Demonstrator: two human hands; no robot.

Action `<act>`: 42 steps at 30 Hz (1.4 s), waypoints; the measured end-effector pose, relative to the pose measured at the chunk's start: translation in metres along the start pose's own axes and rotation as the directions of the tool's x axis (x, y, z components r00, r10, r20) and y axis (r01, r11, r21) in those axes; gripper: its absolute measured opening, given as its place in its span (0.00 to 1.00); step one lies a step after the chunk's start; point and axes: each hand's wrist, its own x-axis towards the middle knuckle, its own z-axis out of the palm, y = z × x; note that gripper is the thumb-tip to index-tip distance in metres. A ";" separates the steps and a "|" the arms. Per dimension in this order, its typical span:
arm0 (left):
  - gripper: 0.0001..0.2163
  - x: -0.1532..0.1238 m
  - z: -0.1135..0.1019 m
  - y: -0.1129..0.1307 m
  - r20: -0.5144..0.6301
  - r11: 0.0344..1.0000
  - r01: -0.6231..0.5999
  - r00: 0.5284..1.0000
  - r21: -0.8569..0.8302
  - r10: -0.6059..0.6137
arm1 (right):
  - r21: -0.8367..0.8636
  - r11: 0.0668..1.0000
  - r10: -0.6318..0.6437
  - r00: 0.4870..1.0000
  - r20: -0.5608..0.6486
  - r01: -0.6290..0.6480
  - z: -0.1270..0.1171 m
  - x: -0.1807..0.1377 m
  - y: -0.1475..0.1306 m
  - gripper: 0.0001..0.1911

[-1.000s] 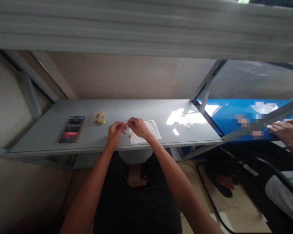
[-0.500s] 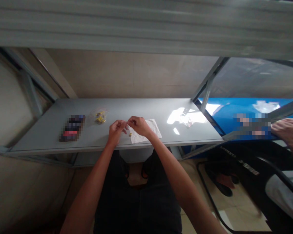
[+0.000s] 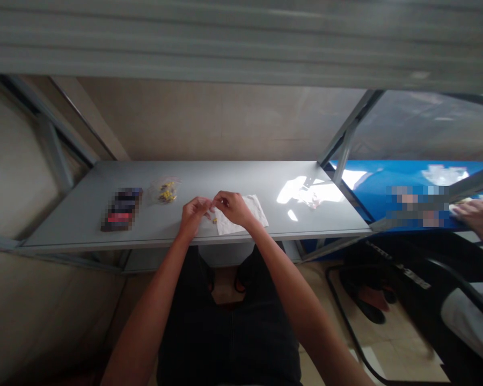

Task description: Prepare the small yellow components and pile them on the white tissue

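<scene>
My left hand (image 3: 194,215) and my right hand (image 3: 230,206) meet fingertip to fingertip over the front part of the grey shelf table. Both are closed in a pinch; whatever is between the fingers is too small or hidden to name. Just below the fingertips is a small yellow piece (image 3: 214,220), beside the left edge of a white cloth or paper sheet (image 3: 247,220). My right hand is over that sheet's upper left part. Farther left, a clear plastic bag (image 3: 167,192) holds several small yellow and dark pieces.
A dark blurred-out package (image 3: 122,210) lies on the left of the grey table (image 3: 80,214). Clear plastic (image 3: 312,199) lies in bright sunlight at the right. Metal posts frame the table. Beyond them, a co-worker's hand (image 3: 477,217) is over a blue table (image 3: 370,185).
My hands keep almost the same pinched pose with fingertips together. The view has shifted very slightly. At the far right, the co-worker's hand has moved a little.
</scene>
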 end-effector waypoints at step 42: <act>0.20 0.006 0.000 0.020 0.092 0.985 -0.062 0.995 0.164 0.048 | 0.180 0.982 0.067 0.995 -0.076 -0.053 -0.020 -0.012 0.024 0.22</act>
